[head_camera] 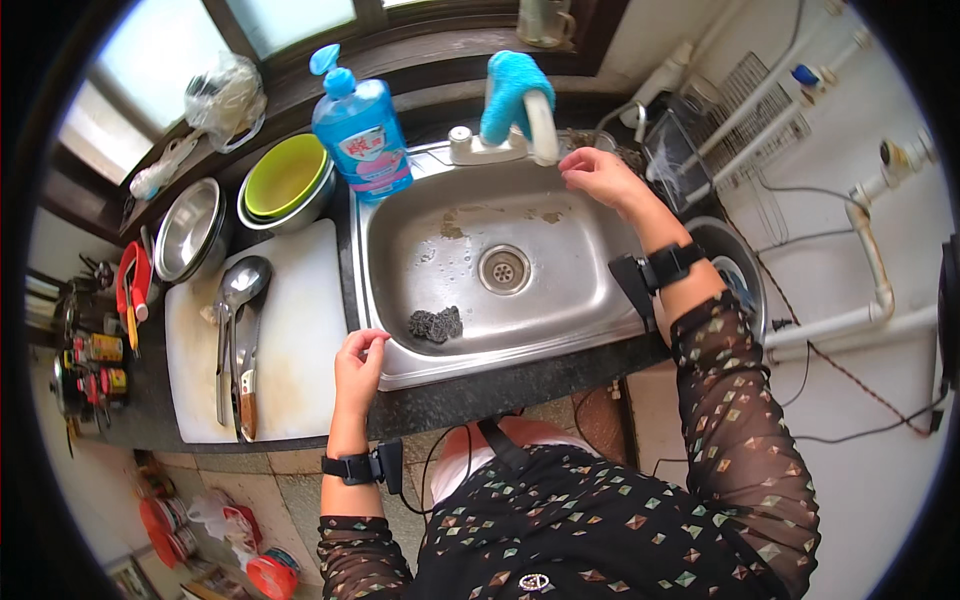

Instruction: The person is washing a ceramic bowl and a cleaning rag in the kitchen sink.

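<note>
My right hand [600,178] is beside the spout of the faucet [541,127], over the far right rim of the stainless steel sink [555,300]. Nothing shows in its loosely curled fingers. A light blue cloth [514,94] hangs over the faucet. My left hand [360,367] is held over the sink's near left corner, empty, with thumb and fingers slightly apart. A dark metal scouring pad [436,324] lies in the basin, left of the drain [504,270]. Brownish residue and water drops mark the basin floor.
Left of the sink, a white cutting board [300,300] bears a steel ladle [246,279] and a wooden-handled knife [248,405]. Behind are a blue soap bottle [367,142], a green bowl [285,176] and steel bowls [189,229]. A grey tub [754,262] stands right of the sink.
</note>
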A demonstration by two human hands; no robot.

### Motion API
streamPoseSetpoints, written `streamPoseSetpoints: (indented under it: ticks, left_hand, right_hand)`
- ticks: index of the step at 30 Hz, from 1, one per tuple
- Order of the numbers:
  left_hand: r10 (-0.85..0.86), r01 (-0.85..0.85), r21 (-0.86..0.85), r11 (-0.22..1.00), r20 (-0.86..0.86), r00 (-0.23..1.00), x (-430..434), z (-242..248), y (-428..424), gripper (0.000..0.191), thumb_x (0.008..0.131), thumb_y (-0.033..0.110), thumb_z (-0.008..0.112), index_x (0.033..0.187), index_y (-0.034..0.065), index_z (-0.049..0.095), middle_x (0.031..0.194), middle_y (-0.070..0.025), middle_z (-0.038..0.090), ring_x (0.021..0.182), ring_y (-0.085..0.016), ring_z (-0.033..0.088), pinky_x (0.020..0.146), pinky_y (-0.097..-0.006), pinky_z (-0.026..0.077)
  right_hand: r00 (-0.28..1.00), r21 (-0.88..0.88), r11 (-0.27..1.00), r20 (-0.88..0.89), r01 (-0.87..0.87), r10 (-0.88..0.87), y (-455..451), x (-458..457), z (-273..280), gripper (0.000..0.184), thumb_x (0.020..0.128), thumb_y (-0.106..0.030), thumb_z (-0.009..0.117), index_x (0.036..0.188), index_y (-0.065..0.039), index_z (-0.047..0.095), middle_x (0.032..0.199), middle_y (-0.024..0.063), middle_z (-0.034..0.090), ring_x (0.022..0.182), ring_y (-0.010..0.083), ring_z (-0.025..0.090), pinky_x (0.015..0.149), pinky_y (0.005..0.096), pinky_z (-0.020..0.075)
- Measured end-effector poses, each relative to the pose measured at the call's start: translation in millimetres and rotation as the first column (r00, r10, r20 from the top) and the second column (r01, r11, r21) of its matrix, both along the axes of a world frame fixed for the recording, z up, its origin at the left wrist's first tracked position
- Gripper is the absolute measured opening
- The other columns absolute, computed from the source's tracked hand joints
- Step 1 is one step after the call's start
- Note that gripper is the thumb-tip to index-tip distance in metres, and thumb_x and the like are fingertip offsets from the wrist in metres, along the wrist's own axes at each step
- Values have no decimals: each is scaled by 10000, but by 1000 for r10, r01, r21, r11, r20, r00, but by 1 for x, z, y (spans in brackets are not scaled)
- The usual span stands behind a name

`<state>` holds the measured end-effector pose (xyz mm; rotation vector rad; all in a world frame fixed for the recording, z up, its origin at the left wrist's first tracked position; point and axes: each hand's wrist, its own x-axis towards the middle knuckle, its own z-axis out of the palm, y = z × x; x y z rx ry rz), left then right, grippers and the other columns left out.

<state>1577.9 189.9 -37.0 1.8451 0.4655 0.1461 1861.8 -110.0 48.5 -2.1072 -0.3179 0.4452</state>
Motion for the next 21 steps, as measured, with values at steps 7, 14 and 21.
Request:
streamPoseSetpoints:
  ticks: [7, 14, 21]
  left_hand:
    - [69, -68, -35, 997, 32, 997, -3, 10, -7, 112, 793, 50, 507, 853, 5, 590, 867, -49, 554, 747, -103, 530, 654, -217, 434]
    - [74, -75, 38, 996, 28, 997, 4, 20, -12, 106, 783, 37, 509, 852, 13, 587, 866, -56, 553, 795, -130, 537, 677, -227, 440]
    - [77, -78, 41, 996, 17, 997, 5, 15, -16, 94, 784, 45, 519, 834, 18, 595, 858, -59, 558, 779, -120, 533, 659, -219, 436]
  right_hand:
    - [907, -95, 994, 413, -48, 83, 21, 110, -98, 403, 670, -274, 631, 986, -36, 557, 828, 171, 603, 783, 321, 580, 672, 357, 452]
    - [694, -363, 927, 642, -99, 325, 54, 137, -118, 414, 708, -408, 595, 950, -73, 570, 903, 173, 595, 863, 340, 556, 709, 375, 448]
    - [642, -424, 898, 657, -120, 396, 58, 157, -115, 414, 713, -381, 601, 973, -62, 559, 920, 165, 591, 872, 312, 552, 725, 365, 441]
